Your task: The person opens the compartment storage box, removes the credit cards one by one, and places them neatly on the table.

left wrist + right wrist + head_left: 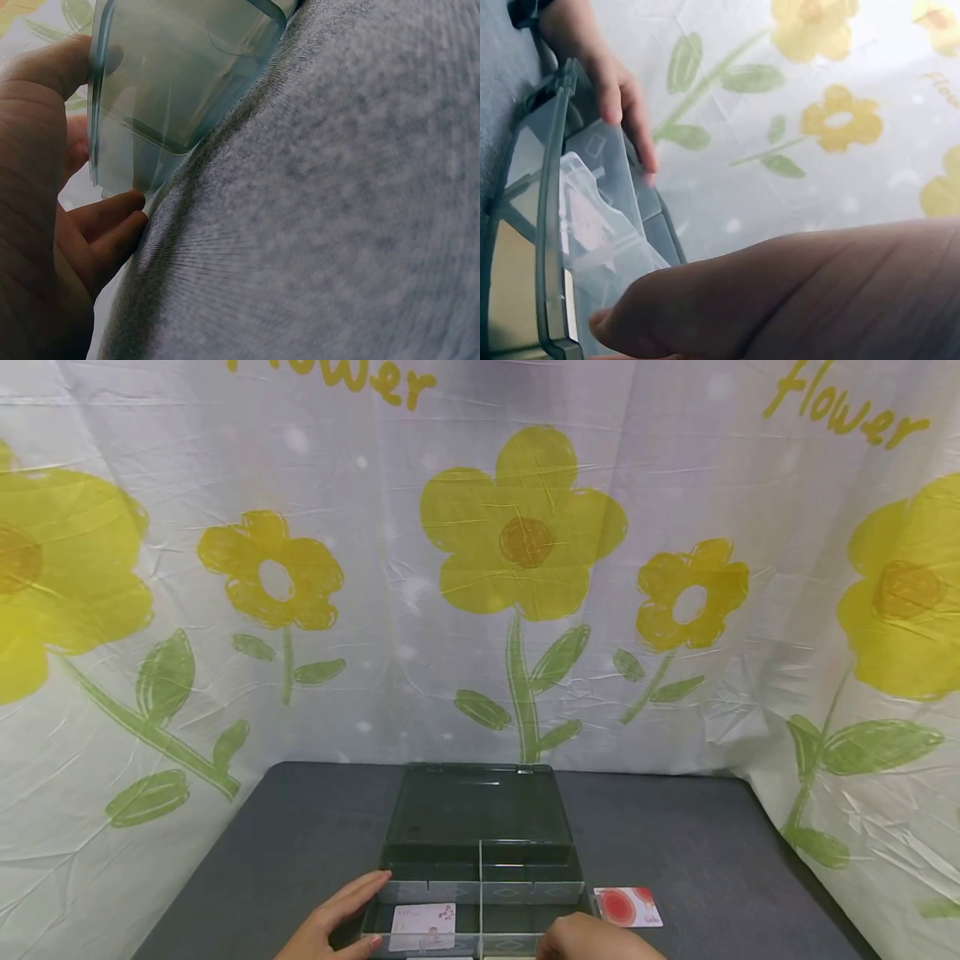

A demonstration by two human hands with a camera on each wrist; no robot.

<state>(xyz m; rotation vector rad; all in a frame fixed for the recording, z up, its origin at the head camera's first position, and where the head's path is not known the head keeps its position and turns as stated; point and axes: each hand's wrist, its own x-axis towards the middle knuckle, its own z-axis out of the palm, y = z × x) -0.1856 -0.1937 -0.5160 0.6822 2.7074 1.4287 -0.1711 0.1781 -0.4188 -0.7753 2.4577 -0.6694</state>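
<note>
A dark green translucent box (532, 918) with clear dividers lies on the table, its lid (480, 806) folded back. My left hand (333, 920) holds the box's left side, with fingers and thumb against its wall and rim. In the left wrist view the hand (75, 232) grips the box wall. A pale card with pink print (422, 927) leans in the middle left compartment. My right hand (592, 937) reaches into the front right part of the box. In the right wrist view its thumb (619, 322) is at the dividers; the other fingertips are hidden.
A red and white card (628, 907) lies on the dark table (675, 835), just right of the box. Edges of more cards show in the front compartments at the bottom of the head view. A flower-printed curtain (360, 693) hangs behind the table.
</note>
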